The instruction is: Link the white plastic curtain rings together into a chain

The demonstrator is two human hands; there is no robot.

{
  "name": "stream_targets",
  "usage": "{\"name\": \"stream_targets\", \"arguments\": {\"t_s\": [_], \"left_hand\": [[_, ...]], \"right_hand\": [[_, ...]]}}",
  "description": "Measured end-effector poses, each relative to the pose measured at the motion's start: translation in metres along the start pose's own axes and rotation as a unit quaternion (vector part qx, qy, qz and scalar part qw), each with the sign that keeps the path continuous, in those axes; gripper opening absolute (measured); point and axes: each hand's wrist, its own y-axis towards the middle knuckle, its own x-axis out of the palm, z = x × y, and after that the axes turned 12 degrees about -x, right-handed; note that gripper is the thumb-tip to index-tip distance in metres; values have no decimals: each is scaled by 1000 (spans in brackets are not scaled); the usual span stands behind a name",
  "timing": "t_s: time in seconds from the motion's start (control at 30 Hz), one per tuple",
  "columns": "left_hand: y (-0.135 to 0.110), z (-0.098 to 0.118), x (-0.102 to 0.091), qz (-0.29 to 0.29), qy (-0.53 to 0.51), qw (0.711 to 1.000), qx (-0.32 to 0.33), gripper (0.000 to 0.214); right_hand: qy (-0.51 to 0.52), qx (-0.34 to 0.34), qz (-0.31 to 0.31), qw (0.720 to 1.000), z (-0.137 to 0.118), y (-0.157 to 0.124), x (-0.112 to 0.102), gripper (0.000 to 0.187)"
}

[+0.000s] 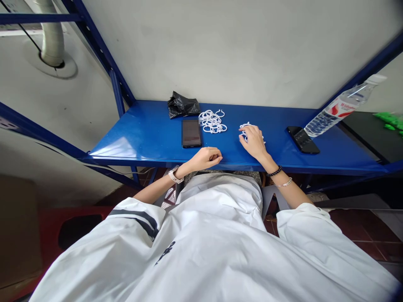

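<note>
My left hand [206, 158] rests on the front edge of the blue shelf [141, 134], its fingers curled into a loose fist with nothing showing in it. My right hand [253, 140] lies flat on the shelf with fingers stretched over a small cluster of white plastic rings [244, 126]. A larger pile of white rings [212, 121] sits a little to the left, between the two hands and further back. I wear a watch on the left wrist and bracelets on the right.
A dark phone [191, 133] lies next to the ring pile; a second phone [302, 139] lies to the right. A crumpled black bag [182, 105] sits at the back. A water bottle [341, 107] leans at the right. Blue frame posts rise on both sides.
</note>
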Motion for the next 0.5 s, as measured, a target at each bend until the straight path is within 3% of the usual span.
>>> {"name": "stream_targets", "arguments": {"t_s": [0.1,0.23,0.5], "left_hand": [[0,0,0,0,0,1000,6,29],[1,-1,0,0,1,1000,8,26],[1,-1,1,0,-3,1000,9,24]], "right_hand": [[22,-69,-55,996,-4,22,14,34],[9,-84,-132,988,-13,40,28,38],[-44,-75,-135,987,-33,32,19,27]]}}
